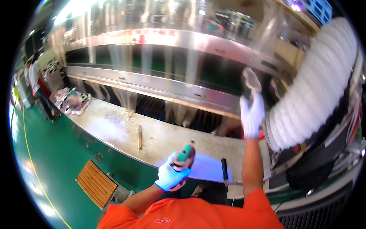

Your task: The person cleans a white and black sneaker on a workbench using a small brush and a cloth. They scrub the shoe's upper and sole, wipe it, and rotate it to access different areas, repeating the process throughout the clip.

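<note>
With the left hand (172, 176) clamped on a shoe (185, 155), the right hand (252, 114) at two o'clock pinches a blurred sole-like piece (251, 79) that could slip onto the conveyor (160, 86).

workbench (114, 126): long, pale, scuffed top beside green floor | brass-coloured rod (139, 137): lying near bench's middle | pile of shoes (73, 102): far left of rod, at bench's end | dark slim tool (224, 170): right of rod, near front edge
</note>
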